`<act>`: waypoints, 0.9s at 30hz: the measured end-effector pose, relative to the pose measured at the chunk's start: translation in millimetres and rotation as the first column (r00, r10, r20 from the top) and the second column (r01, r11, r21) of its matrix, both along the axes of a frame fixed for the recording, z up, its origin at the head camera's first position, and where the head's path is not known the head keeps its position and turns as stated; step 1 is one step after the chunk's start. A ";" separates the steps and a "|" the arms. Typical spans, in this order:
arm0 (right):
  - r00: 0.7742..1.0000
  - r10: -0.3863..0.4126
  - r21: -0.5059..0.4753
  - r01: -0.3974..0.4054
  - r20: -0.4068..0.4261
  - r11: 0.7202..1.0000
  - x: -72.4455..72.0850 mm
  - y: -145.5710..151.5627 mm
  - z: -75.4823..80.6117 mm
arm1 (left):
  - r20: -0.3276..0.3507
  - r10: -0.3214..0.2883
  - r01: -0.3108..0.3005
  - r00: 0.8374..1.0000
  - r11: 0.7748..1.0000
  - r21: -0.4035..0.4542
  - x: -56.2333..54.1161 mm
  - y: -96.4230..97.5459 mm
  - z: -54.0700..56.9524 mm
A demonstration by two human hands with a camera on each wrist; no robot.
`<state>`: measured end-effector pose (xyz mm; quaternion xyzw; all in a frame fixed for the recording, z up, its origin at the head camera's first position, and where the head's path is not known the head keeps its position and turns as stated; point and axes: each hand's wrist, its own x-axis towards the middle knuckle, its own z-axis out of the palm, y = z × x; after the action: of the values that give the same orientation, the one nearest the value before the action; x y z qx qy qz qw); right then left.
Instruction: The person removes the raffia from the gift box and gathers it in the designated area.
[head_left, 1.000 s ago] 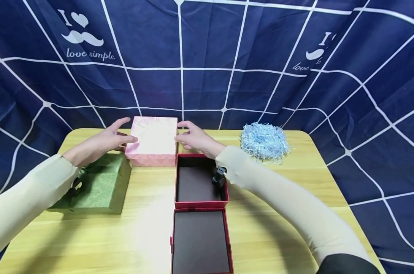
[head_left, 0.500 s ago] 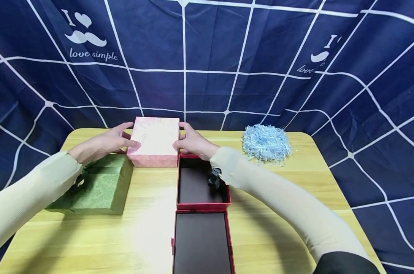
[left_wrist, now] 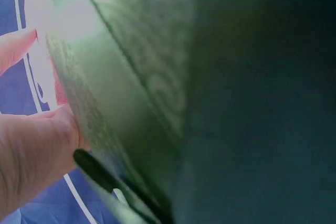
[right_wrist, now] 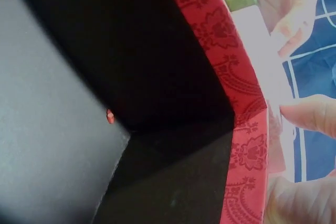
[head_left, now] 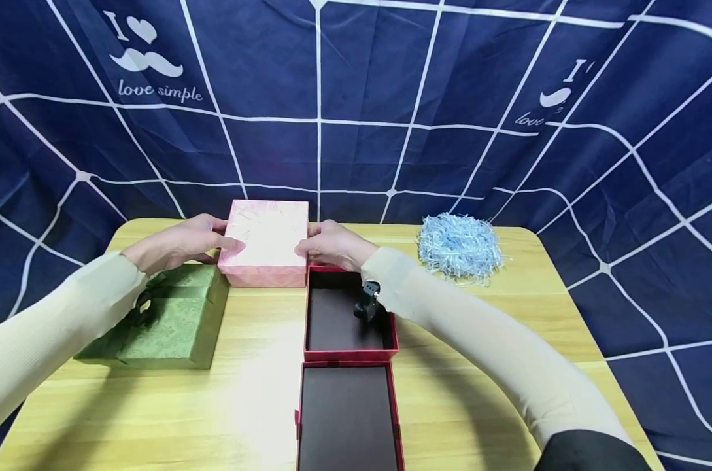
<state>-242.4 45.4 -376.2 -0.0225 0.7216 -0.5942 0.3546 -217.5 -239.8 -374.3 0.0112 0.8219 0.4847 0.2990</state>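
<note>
A person's left hand (head_left: 184, 243) and right hand (head_left: 335, 245) grip opposite sides of a pink box (head_left: 266, 234) near the table's (head_left: 526, 307) far edge. Securing the hold appears the step in hand; moving the box calls for even pressure.

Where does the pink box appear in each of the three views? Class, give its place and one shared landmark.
Head: left of centre, between the left hand and right hand: the pink box.
Left wrist: at the upper left, partly seen and washed out.
Right wrist: right of centre, a pale strip beyond the red box.
Shared landmark: the green box.
</note>
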 end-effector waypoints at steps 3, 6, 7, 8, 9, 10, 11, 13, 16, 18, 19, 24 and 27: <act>0.999 -0.026 -0.001 0.026 0.035 1.000 -1.6 -0.8 0.2 | 0.009 0.007 -0.007 1.000 1.000 -0.001 -1.5 -1.6 0.6; 0.997 -0.045 -0.005 0.045 0.061 0.999 -2.9 -1.0 1.2 | 0.015 0.022 -0.022 1.000 1.000 0.010 -3.0 -1.3 2.5; 0.997 -0.047 -0.010 0.047 0.067 0.999 -3.1 -1.2 1.6 | 0.017 0.026 -0.026 1.000 1.000 0.012 -3.2 -0.7 3.4; 0.996 -0.049 -0.014 0.050 0.070 0.999 -3.2 -1.5 2.2 | 0.019 0.029 -0.030 0.999 0.999 0.014 -3.5 -0.1 4.4; 0.996 -0.048 -0.015 0.049 0.070 0.999 -3.0 -1.8 2.8 | 0.023 0.032 -0.033 0.999 0.999 0.019 -3.6 0.6 5.1; 0.997 -0.044 -0.016 0.046 0.068 0.999 -2.7 -2.1 3.6 | 0.026 0.037 -0.038 0.999 0.999 0.027 -3.6 1.2 5.8; 0.997 -0.045 -0.018 0.046 0.067 0.999 -2.3 -2.7 4.1 | 0.028 0.040 -0.041 0.999 0.999 0.032 -3.5 1.7 6.4; 0.997 -0.050 -0.017 0.051 0.063 0.999 -1.3 -3.5 5.3 | 0.023 0.043 -0.044 0.999 0.998 0.035 -3.1 2.1 7.7; 0.994 -0.080 -0.037 0.083 0.072 0.996 0.2 -4.8 7.4 | 0.007 0.050 -0.050 0.999 0.998 0.043 -2.1 2.1 9.8; 0.992 -0.106 -0.042 0.109 0.072 0.993 1.3 -5.7 9.4 | -0.009 0.052 -0.052 0.999 0.998 0.038 -1.5 1.7 11.7; 0.991 -0.120 -0.038 0.123 0.066 0.992 1.8 -6.0 10.8 | -0.017 0.053 -0.052 0.998 0.998 0.035 -1.1 1.6 13.2; 0.986 -0.164 0.004 0.163 0.018 0.987 4.4 -5.6 19.2 | -0.048 0.051 -0.050 0.998 0.999 0.022 -0.4 1.9 23.0; 0.986 -0.169 -0.002 0.169 0.009 0.986 5.4 -4.6 23.4 | -0.062 0.056 -0.055 0.996 0.998 0.020 -0.3 2.7 28.4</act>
<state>-237.0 40.8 -352.8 0.0410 0.7185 -0.6232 0.3060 -217.7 -237.2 -345.8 0.0064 0.8265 0.4996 0.2592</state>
